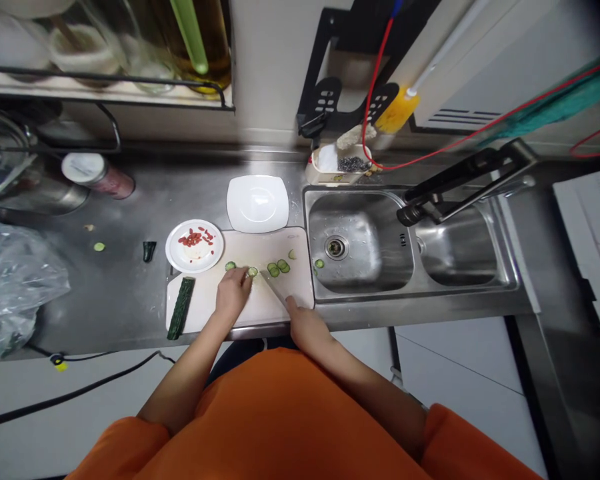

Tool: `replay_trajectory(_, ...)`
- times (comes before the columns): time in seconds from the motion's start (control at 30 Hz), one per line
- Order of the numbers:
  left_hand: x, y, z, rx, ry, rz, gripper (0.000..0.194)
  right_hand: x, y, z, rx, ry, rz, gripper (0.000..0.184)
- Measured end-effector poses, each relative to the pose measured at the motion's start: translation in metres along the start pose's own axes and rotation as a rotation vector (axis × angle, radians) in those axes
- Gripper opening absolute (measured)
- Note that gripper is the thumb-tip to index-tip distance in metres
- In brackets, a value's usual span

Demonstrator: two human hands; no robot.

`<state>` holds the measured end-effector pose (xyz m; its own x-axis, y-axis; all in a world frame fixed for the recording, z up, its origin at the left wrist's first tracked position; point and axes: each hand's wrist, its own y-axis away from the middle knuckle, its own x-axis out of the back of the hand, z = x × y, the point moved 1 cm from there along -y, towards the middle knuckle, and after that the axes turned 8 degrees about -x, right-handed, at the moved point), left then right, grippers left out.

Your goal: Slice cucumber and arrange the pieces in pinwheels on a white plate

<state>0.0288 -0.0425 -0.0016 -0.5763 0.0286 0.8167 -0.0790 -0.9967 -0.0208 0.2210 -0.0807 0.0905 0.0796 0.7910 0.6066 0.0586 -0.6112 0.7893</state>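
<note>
Head view: at the cutting board (210, 310)'s middle, the left hand (230, 297) pinches a cucumber piece (253, 272). The right hand (307, 328), nearer the board's right edge, grips the knife (274, 287), blade slanting up-left toward the piece.

Green-rimmed cucumber slices (273, 269) — on board (207, 303), knife (276, 289) angled

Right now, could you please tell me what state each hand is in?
Left hand: fingers curled at a cucumber piece; whether they grip it cannot be told.
Right hand: closed, holding a knife.
</note>
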Motion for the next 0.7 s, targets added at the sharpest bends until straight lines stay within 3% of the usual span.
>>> replay_trajectory(0.47,-0.006,0.005,-0.005,-0.025,0.061,0.057,0.023,-0.002,-0.008,-0.021,0.085,0.065,0.082,0.048)
replay_trajectory(0.7,-0.002,0.004,-0.002,-0.005,0.062,0.015,0.025,0.000,-0.006,-0.024,0.074,0.062,0.073,0.045)
